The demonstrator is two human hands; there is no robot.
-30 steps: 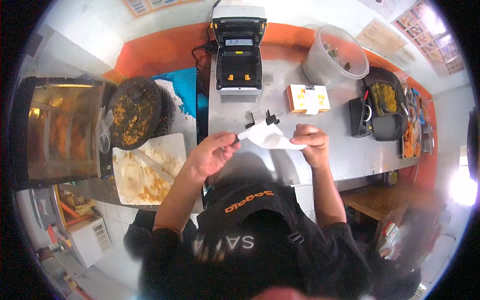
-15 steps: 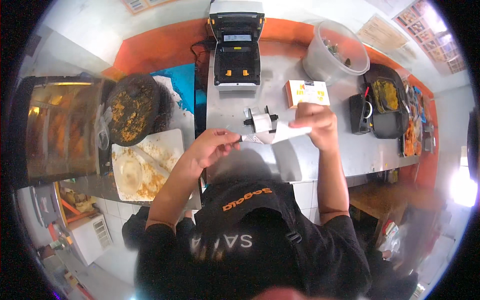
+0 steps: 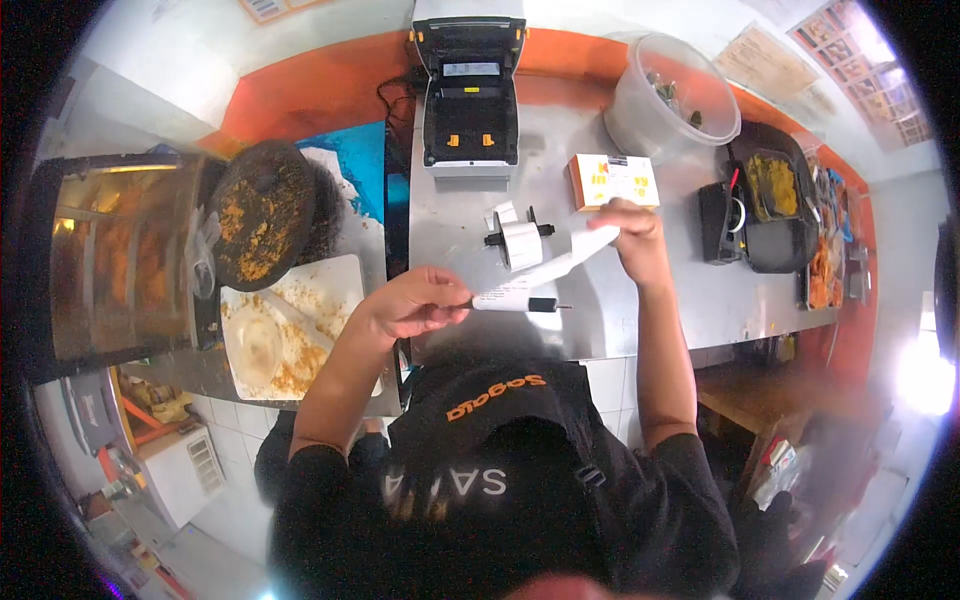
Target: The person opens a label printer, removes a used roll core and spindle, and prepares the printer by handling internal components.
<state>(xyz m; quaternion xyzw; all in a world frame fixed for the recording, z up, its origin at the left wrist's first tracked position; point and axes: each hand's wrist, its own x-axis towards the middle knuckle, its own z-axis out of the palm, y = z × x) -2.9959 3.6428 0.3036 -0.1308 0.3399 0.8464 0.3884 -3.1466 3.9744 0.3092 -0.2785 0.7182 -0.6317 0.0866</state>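
My left hand [image 3: 420, 302] pinches one end of a thin dark spindle [image 3: 543, 304] with a white label strip [image 3: 505, 298] around it; small print shows on the strip. The strip's loose length runs up to the right, where my right hand [image 3: 633, 232] grips its far end with closed fingers. Just beyond the strip, a second white label roll [image 3: 521, 245] lies on its own black holder on the metal table. Farther back stands a label printer [image 3: 470, 150], its lid raised and its roll bay bare.
A white and orange box [image 3: 613, 184] and a clear plastic tub [image 3: 668, 105] stand behind my right hand. Black containers [image 3: 775, 205] sit farther right. On the left are a dark crumb-covered pan [image 3: 262, 215], a soiled white tray [image 3: 300, 325] and a glass-fronted cabinet [image 3: 120, 250].
The strip between my hands has been drawn out longer and straighter. My left hand has come slightly nearer to me, and the spindle's right end now shows more plainly.
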